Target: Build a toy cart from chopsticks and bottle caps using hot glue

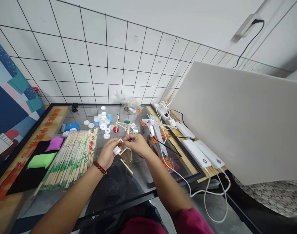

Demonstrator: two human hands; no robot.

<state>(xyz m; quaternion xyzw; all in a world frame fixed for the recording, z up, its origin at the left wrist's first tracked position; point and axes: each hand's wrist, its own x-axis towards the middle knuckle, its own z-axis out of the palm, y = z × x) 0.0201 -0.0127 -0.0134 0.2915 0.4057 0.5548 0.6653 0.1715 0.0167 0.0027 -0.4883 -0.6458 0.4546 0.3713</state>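
Note:
Over the glass tabletop, my left hand (pixel 106 154) is closed on a small frame of cut chopstick pieces (pixel 123 151) with a white bottle cap (pixel 116 150) on it. My right hand (pixel 136 143) meets it from the right, thumb and fingers pinched close to the upper stick end; whatever is between those fingertips is too small to make out. Below the hands, a loose stick (pixel 127 166) lies slanted. Just beyond them stands another chopstick structure (pixel 121 124), with a red cap (pixel 115 129) at its left and a dark green cap (pixel 127 122) behind.
Packed chopsticks (pixel 71 156) lie left, beside green (pixel 41 160) and pink (pixel 54 144) clay packs. Many bottle caps (pixel 103 126) are scattered behind. To the right are a white glue gun (pixel 150 126), glue sticks (pixel 160 139), cables and white power banks (pixel 196 152). A large white panel (pixel 241 120) rises there.

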